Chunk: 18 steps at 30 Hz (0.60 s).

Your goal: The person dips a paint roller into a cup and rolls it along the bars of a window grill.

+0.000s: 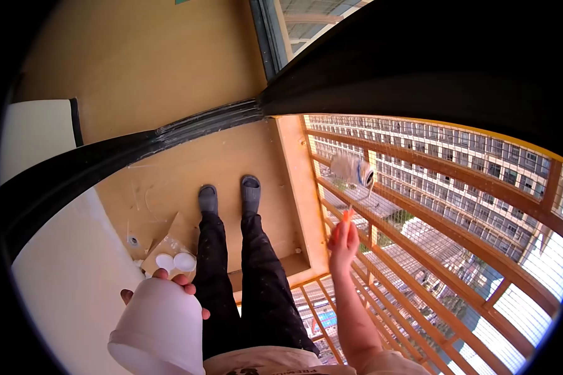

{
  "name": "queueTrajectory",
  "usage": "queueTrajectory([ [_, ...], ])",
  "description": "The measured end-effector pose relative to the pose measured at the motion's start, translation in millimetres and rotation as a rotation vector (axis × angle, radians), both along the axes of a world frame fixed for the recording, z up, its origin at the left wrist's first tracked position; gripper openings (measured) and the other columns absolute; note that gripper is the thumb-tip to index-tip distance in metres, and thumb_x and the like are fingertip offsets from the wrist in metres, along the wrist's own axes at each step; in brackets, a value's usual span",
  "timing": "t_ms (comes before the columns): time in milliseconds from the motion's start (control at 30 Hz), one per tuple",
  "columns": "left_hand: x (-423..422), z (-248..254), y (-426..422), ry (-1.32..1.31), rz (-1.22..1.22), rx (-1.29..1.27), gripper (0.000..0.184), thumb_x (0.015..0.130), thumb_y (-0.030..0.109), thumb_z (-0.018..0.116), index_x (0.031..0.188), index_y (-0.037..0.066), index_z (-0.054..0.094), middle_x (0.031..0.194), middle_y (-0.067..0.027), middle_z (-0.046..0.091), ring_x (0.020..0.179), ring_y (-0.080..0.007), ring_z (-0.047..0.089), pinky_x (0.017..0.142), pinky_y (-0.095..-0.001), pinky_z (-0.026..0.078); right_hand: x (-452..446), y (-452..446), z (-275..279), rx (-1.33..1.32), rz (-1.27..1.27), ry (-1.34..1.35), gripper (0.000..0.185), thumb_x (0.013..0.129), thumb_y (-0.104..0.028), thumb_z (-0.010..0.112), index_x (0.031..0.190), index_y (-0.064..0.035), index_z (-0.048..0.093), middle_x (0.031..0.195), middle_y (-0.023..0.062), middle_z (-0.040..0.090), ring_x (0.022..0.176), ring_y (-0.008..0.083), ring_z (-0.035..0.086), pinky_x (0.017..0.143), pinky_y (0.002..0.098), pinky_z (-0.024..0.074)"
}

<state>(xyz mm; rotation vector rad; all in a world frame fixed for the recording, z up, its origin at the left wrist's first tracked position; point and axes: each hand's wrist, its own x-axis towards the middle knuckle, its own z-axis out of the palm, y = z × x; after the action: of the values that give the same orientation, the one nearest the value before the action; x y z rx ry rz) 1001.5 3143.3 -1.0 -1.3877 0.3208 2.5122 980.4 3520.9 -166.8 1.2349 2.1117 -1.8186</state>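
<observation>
At the lower left, my left hand [184, 284] is wrapped round a white tub [159, 325], with fingertips showing past its far end and sides. The tub lies tilted toward the camera. On the right, my right hand [344, 240] is closed round the orange handle [348, 215] of a paint roller. The roller's pale, fluffy head [347, 169] is close to the brown railing bars [419, 206]; whether it touches them I cannot tell.
Two white round lids [183, 262] lie on a piece of cardboard [176, 234] on the tan floor, left of my grey slippers [250, 194]. A black frame [213, 115] crosses above. Buildings [481, 150] show beyond the railing and mesh.
</observation>
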Motion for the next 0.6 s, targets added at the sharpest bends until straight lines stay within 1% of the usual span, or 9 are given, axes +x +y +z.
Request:
queueTrajectory([
  [33, -4.7, 3.0, 3.3, -0.204, 0.097, -0.042, 0.078, 0.095, 0.077, 0.03, 0.13, 0.012, 0.056, 0.127, -0.0195, 0.061, 0.105, -0.034, 0.065, 0.071, -0.0658, 0.055, -16.3, -17.3, -5.1, -0.028, -0.03, 0.078, 0.026, 0.107, -0.033, 0.048, 0.093, -0.0113, 0.051, 0.067, -0.0038, 0.043, 0.052, 0.0038, 0.036, 0.045, 0.0207, 0.0286],
  [67, -1.2, -4.2, 3.5, -0.202, 0.096, -0.046, 0.078, 0.095, 0.077, 0.03, 0.13, 0.012, 0.056, 0.127, -0.0195, 0.061, 0.105, -0.034, 0.065, 0.071, -0.0658, 0.055, -35.3, -33.5, -12.9, -0.059, -0.06, 0.158, 0.03, 0.108, -0.036, 0.045, 0.093, -0.011, 0.05, 0.067, -0.0033, 0.043, 0.052, 0.0047, 0.035, 0.045, 0.0211, 0.0279],
  [133, 10.6, -27.6, -4.4, 0.16, 0.077, 0.172, 0.075, 0.094, 0.076, 0.037, 0.134, 0.015, 0.053, 0.135, -0.0196, 0.057, 0.117, -0.0345, 0.06, 0.083, -0.0714, 0.051, -73.1, -62.4, -33.1, -0.02, -0.126, 0.356, 0.029, 0.11, -0.033, 0.04, 0.095, -0.0099, 0.049, 0.066, -0.0026, 0.04, 0.051, 0.0066, 0.033, 0.045, 0.0221, 0.0277],
  [267, 26.3, -66.7, -19.4, 0.263, -0.006, 0.219, 0.072, 0.093, 0.074, 0.042, 0.135, 0.017, 0.051, 0.139, -0.0187, 0.054, 0.127, -0.0349, 0.053, 0.092, -0.0759, 0.044, -123.8, -79.0, -109.2, -0.094, -0.217, 0.615, 0.032, 0.109, -0.039, 0.04, 0.107, -0.0083, 0.048, 0.081, 0.002, 0.047, 0.068, 0.0111, 0.046, 0.056, 0.0251, 0.0395],
  [333, 24.5, -76.9, -20.1, 0.215, -0.004, 0.199, 0.072, 0.092, 0.074, 0.043, 0.134, 0.016, 0.051, 0.138, -0.0186, 0.054, 0.129, -0.0351, 0.053, 0.094, -0.0765, 0.041, -137.3, -71.3, -170.9, -0.005, -0.226, 0.636, 0.042, 0.111, -0.038, 0.035, 0.131, -0.0037, 0.048, 0.075, 0.003, 0.045, 0.065, 0.0103, 0.046, 0.057, 0.025, 0.0408],
  [433, 15.8, -101.3, -21.1, 0.203, -0.193, 0.071, 0.061, 0.1, 0.064, 0.037, 0.14, 0.021, 0.05, 0.139, -0.0112, 0.056, 0.128, -0.0282, 0.053, 0.091, -0.0711, 0.042, -135.8, -72.0, -240.3, 0.07, -0.203, 0.479, 0.037, 0.11, -0.039, 0.035, 0.108, -0.0055, 0.05, 0.077, 0.003, 0.047, 0.066, 0.0124, 0.048, 0.06, 0.0258, 0.0434],
  [467, 19.3, -114.4, -21.0, 0.196, -0.2, 0.064, 0.061, 0.1, 0.064, 0.037, 0.14, 0.021, 0.05, 0.139, -0.0112, 0.056, 0.128, -0.0282, 0.053, 0.091, -0.0711, 0.042, -129.3, -71.2, -269.1, 0.065, -0.211, 0.472, 0.037, 0.11, -0.039, 0.035, 0.108, -0.0055, 0.05, 0.077, 0.003, 0.047, 0.066, 0.0124, 0.048, 0.06, 0.0258, 0.0434],
  [533, 30.8, -137.3, -20.9, 0.116, -0.046, 0.112, 0.07, 0.094, 0.074, 0.039, 0.131, 0.016, 0.052, 0.136, -0.0201, 0.054, 0.13, -0.0358, 0.051, 0.094, -0.0752, 0.041, -115.5, -69.4, -323.4, 0.0, -0.167, 0.316, 0.036, 0.11, -0.039, 0.034, 0.099, -0.0076, 0.046, 0.077, 0.0028, 0.048, 0.064, 0.0125, 0.049, 0.059, 0.0261, 0.044],
  [600, 29.2, -153.9, -18.1, 0.091, -0.037, 0.11, 0.07, 0.095, 0.074, 0.037, 0.13, 0.016, 0.052, 0.135, -0.0206, 0.054, 0.13, -0.0361, 0.051, 0.094, -0.0752, 0.041, -104.3, -70.6, -373.3, 0.026, -0.162, 0.267, 0.036, 0.11, -0.041, 0.035, 0.099, -0.0084, 0.046, 0.077, 0.0033, 0.049, 0.062, 0.0128, 0.049, 0.057, 0.0269, 0.0443],
])
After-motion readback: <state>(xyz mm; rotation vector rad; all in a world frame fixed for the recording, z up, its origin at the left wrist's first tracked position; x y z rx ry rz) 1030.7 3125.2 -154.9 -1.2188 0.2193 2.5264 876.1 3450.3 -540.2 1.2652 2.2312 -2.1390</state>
